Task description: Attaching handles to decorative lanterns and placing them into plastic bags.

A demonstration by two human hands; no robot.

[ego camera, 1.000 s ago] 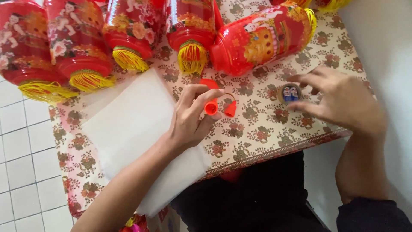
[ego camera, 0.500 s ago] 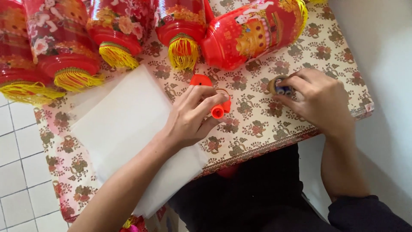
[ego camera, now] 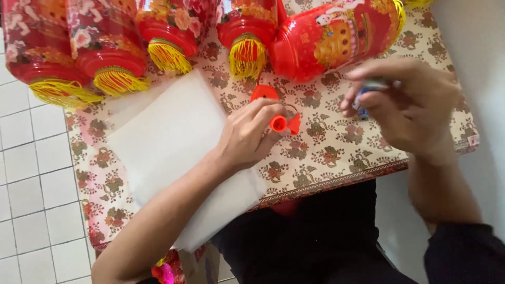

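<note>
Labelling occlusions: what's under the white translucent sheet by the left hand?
Under the white translucent sheet the floral tablecloth shows faintly through its upper edge. Elsewhere the sheet hides the pattern. The left forearm lies on top, and the left hand holds a small red plastic piece beyond it.

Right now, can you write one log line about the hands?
left hand: holds small red plastic piece | right hand: grips small blue item | lanterns: behind

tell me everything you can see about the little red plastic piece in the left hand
The red plastic piece looks like glossy moulded plastic, bright orange-red. A short round tube end faces outward, with a small tab beside it and a thin wire loop above. The left hand pinches it with fingers curled over its top, just above the floral tablecloth. A similar red part lies just behind it.
</note>
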